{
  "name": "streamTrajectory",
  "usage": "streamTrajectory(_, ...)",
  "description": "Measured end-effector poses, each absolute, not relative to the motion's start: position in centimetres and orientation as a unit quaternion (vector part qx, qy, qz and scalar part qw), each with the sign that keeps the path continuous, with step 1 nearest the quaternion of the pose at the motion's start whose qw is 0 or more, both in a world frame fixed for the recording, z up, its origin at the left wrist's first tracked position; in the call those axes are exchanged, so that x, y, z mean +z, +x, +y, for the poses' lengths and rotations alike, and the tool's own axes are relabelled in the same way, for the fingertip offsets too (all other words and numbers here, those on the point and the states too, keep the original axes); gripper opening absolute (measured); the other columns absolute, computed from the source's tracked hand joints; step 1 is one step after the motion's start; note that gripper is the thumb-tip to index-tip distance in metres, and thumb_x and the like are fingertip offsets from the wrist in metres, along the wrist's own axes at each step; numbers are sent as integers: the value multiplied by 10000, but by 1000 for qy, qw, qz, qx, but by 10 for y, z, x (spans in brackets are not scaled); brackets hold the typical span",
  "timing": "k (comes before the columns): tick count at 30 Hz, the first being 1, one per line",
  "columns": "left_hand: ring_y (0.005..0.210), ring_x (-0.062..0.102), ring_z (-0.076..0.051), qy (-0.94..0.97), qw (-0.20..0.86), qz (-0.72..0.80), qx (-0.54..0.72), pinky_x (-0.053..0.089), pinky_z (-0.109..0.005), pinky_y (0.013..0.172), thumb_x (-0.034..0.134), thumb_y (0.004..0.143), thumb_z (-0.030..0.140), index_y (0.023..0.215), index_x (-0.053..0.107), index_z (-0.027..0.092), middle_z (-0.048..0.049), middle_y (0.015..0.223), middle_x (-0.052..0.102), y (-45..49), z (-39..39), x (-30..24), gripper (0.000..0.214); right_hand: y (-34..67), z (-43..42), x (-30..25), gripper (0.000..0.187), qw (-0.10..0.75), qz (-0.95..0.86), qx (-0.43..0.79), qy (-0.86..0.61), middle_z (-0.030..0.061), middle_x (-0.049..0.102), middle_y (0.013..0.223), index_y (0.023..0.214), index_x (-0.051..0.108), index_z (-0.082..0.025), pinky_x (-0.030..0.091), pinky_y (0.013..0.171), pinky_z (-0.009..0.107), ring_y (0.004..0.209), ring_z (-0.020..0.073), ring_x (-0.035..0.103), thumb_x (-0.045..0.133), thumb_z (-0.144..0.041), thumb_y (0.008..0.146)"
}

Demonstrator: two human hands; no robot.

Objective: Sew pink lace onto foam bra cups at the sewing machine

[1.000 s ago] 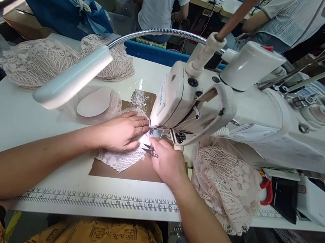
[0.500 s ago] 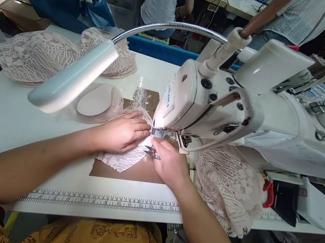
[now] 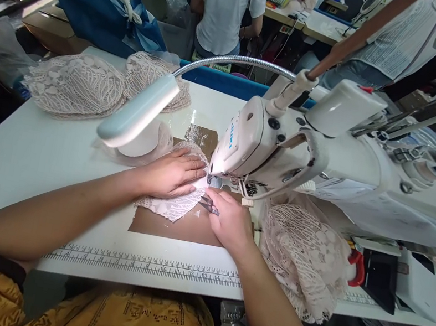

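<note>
My left hand (image 3: 174, 174) lies flat, fingers stretched out, on a pale pink lace piece (image 3: 170, 208), pressing it to the bed of a white sewing machine (image 3: 244, 131). The lace reaches under the needle area (image 3: 209, 179), just right of my left fingertips. My right hand (image 3: 231, 219) is closed around small thread snips (image 3: 209, 205), their dark blades pointing left over the lace's edge. Its thumb and forefinger tips are at the lace close to the needle. Part of the lace is hidden under my left hand.
Lace stacks (image 3: 77, 85) sit at the far left, near a lamp (image 3: 138, 109) on a bendy neck. A lace heap (image 3: 303, 251) hangs over the front edge at right, beside a red-handled tool (image 3: 357, 268). A ruler strip (image 3: 149, 267) runs along the front. Two people are beyond the table.
The lace has slid a little away from me under the machine, with my left hand still flat on it. My head view has shifted slightly. The snips remain in my right hand.
</note>
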State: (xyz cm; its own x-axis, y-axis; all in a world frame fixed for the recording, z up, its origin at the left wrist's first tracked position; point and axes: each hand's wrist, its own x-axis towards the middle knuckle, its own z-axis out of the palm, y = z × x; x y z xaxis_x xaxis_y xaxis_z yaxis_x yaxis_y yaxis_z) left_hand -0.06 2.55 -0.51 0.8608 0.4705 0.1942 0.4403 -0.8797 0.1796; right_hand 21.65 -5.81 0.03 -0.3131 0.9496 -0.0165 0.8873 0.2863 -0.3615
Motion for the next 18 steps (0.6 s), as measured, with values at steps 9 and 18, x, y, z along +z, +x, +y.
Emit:
streamTrajectory(9, 1327, 438, -352, 941, 100, 314, 78, 344, -495, 1061, 469, 917, 386, 1346, 541, 103, -174, 1445, 490, -1, 2, 2, 519, 222, -59, -7, 467, 223, -794, 199, -529, 40, 724, 1079, 1163, 682, -225, 503, 840, 300, 986, 213, 662, 496, -50, 772)
streamTrajectory(18, 1322, 444, -356, 935, 183, 288, 98, 375, -493, 1066, 556, 891, 395, 1352, 526, 96, -194, 1408, 517, -9, -84, 24, 550, 228, -56, -16, 296, 281, -791, 217, -499, 94, 727, 1098, 1142, 689, -190, 519, 887, 355, 1001, 229, 676, 504, -261, 923)
